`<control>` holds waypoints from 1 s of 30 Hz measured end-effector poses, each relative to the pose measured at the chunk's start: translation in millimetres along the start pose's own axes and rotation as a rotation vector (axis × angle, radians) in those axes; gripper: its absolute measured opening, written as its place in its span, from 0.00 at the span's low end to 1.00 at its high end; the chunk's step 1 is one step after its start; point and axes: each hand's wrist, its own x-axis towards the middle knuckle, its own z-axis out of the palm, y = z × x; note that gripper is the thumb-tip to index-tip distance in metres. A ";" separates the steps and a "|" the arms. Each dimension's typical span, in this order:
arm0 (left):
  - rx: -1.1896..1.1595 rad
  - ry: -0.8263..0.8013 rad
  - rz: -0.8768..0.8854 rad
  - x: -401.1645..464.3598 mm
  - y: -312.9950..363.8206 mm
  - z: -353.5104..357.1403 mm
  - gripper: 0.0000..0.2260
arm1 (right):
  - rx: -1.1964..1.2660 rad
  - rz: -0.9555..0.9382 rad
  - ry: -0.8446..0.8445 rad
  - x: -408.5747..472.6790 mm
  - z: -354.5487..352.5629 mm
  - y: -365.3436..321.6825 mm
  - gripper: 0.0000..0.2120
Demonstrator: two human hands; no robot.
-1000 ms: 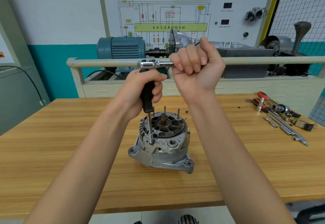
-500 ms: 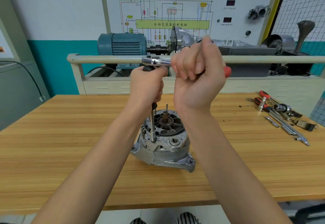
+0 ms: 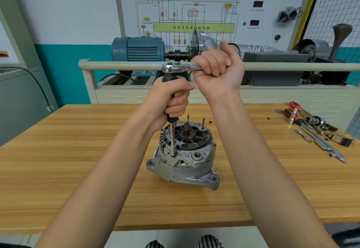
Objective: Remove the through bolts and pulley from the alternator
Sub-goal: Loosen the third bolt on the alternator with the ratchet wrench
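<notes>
A grey alternator (image 3: 187,162) stands on the wooden table (image 3: 78,169) with its open end up, shaft and two thin studs sticking out. A black-handled socket driver (image 3: 172,140) stands upright on a bolt at the housing's left rim. My left hand (image 3: 171,99) grips its black handle. A chrome ratchet (image 3: 175,67) sits on top of the driver, lying level and pointing right. My right hand (image 3: 218,68) grips the ratchet's handle, fist closed. The bolt itself is hidden under the socket.
Loose tools (image 3: 315,129), red-handled screwdrivers, sockets and extension bars, lie at the table's right edge. Behind the table runs a beige rail (image 3: 116,65), with a blue motor (image 3: 140,49) and a training rig behind it. Small dark bits lie near the alternator's far side.
My right hand swung the ratchet handle towards me and then back to the right. The left hand stays gripping the driver handle, and the alternator has not shifted.
</notes>
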 end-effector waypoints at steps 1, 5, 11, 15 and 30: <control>0.030 0.049 -0.002 1.2 -0.5 1.2 0.21 | -0.001 -0.029 0.005 -1.8 0.5 0.8 0.29; 0.117 0.318 0.049 6.0 -5.3 9.7 0.20 | -0.243 -0.245 -0.069 -21.0 7.9 7.5 0.29; 0.197 0.609 0.119 12.0 -10.2 20.7 0.18 | -0.705 -0.781 -0.255 -50.7 15.3 49.9 0.20; 0.168 0.459 0.107 7.1 -9.5 14.2 0.20 | -0.623 -0.665 -0.275 -44.0 16.3 39.5 0.21; 0.021 0.063 -0.004 2.9 -3.0 0.3 0.22 | -0.077 -0.156 -0.059 -12.1 -0.3 4.1 0.23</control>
